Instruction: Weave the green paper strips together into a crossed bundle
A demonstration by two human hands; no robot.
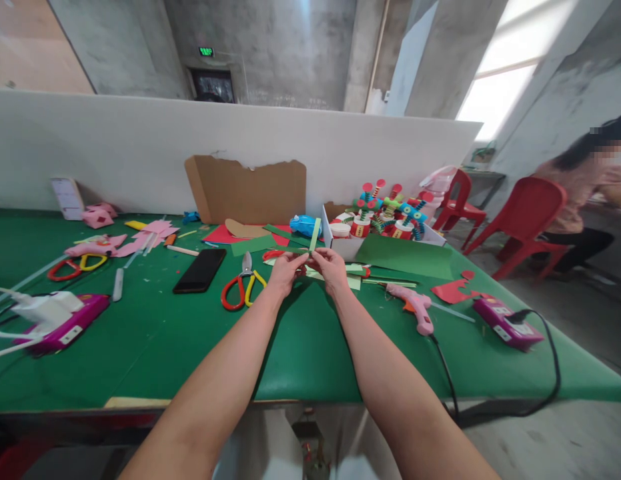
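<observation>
My left hand (289,270) and my right hand (331,268) meet over the green table, fingertips pinched together on a light green paper strip (315,233). The strip stands up between them, and its lower end is hidden by my fingers. Beneath and beside my hands lie more pale green paper strips (354,283). Left of my left hand are scissors (246,283) with one red and one yellow handle loop. To the right of my right hand rests a pink hot glue gun (413,307), its black cord running off the table's front edge.
A white box (335,248) of colourful paper figures stands behind my right hand, beside green card (405,257). A black phone (200,270) lies at left. Purple power strips (85,323) sit on both sides. A white partition (140,133) closes the back; a person (585,173) sits at far right.
</observation>
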